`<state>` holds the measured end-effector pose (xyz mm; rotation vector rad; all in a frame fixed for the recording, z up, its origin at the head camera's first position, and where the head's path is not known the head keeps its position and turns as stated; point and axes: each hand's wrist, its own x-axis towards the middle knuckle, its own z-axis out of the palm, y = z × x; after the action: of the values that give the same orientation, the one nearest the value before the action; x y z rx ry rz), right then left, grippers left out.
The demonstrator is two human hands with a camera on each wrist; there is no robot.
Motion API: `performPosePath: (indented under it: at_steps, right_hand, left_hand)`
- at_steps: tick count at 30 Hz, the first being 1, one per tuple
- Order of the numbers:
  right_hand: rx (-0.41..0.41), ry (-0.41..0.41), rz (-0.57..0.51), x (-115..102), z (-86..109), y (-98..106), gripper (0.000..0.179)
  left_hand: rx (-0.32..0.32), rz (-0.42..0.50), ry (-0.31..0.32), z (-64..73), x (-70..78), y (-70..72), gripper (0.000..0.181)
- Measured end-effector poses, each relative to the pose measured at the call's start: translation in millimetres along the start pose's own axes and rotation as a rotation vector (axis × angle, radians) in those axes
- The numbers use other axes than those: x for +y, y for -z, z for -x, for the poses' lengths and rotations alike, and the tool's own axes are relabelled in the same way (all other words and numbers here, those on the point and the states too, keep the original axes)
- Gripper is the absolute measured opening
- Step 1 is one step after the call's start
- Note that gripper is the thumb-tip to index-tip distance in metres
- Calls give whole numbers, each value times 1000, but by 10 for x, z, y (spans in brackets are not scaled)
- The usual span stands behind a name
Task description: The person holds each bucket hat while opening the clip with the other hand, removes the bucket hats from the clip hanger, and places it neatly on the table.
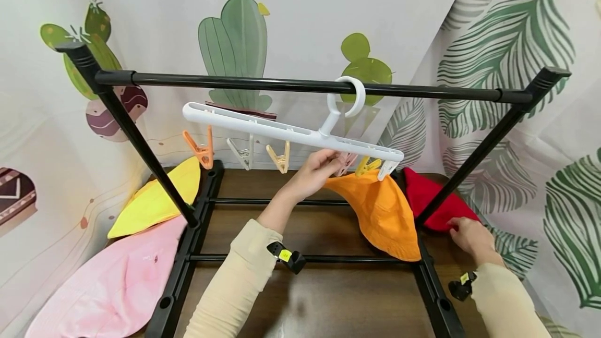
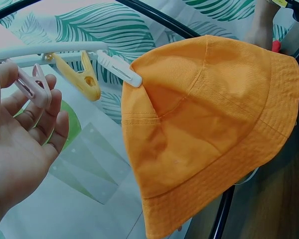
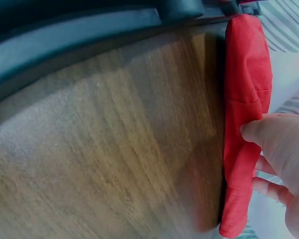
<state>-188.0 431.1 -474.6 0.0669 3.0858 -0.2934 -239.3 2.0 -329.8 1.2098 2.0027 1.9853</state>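
Observation:
A white hanger (image 1: pixel 281 130) hooks over the black rail, with colored clips along its bar. My left hand (image 1: pixel 313 175) pinches a pink clip (image 2: pixel 35 89) between thumb and fingers. Beside that clip hang a yellow clip (image 2: pixel 79 77) and a white clip (image 2: pixel 119 68). The white clip bites the crown of an orange bucket hat (image 1: pixel 382 213), which dangles tilted with its brim downward. At the right, my right hand (image 1: pixel 471 238) grips the edge of a red hat (image 3: pixel 244 99), thumb on the near side and fingers behind; the hat looks folded flat.
The black rack's top rail (image 1: pixel 263 83) spans between slanted posts over a wooden tabletop (image 1: pixel 328 296). On the left lie a yellow hat (image 1: pixel 157 200) and a pink hat (image 1: pixel 112 280). An orange clip (image 1: pixel 202 149), a pale clip (image 1: pixel 242 153) and a beige clip (image 1: pixel 280 158) hang from the hanger's left half.

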Motion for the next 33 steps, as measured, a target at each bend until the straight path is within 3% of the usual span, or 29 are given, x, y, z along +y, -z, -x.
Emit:
performPosePath:
  at_steps: [7, 14, 19, 28, 33]
  right_hand:
    - [-16, 10, -3, 5, -5, -42, 28]
    - [26, 127, 8, -18, 40, -79, 31]
    - [34, 163, 0, -39, 67, -64, 35]
    - [54, 158, -26, -83, 144, 54, 33]
    - [114, 163, -30, -128, 185, 110, 30]
  left_hand:
    - [7, 1, 15, 5, -5, -1, 14]
    - [1, 6, -22, 7, -4, 7, 15]
    - [-11, 29, -44, 4, -9, 14, 14]
    - [-5, 28, 12, 8, 1, 4, 19]
    - [-6, 22, 23, 17, 67, -3, 18]
